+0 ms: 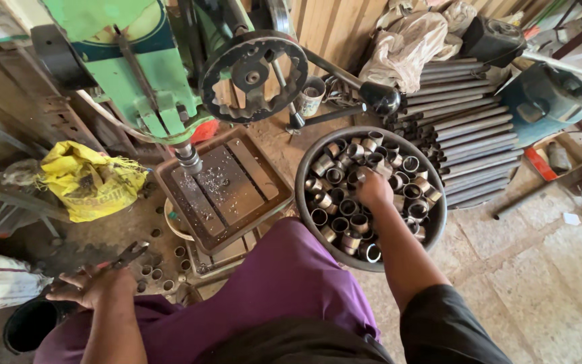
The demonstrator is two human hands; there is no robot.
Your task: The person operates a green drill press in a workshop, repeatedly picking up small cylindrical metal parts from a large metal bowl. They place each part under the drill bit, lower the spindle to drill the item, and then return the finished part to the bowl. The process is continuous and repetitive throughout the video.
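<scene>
My right hand (374, 189) reaches into a round black basin (302, 192) full of several short metal tube pieces (345, 222); its fingers close around one of them near the middle of the pile. My left hand (95, 283) sits low at the left and holds a pair of dark pliers (128, 256) whose jaws point up toward the drill table. A green drill press (149, 81) stands ahead, its chuck (188, 160) hanging over a rusty slotted table (227, 185) scattered with metal chips. My purple-clad knee (284, 283) lies between both hands.
Several drilled rings (153, 273) lie on the floor by my left hand. Long steel pipes (466, 128) are stacked at the right behind the basin. A yellow bag (89, 178) sits at the left, a black bucket (28, 323) at the bottom left. A black handwheel (254, 75) juts forward.
</scene>
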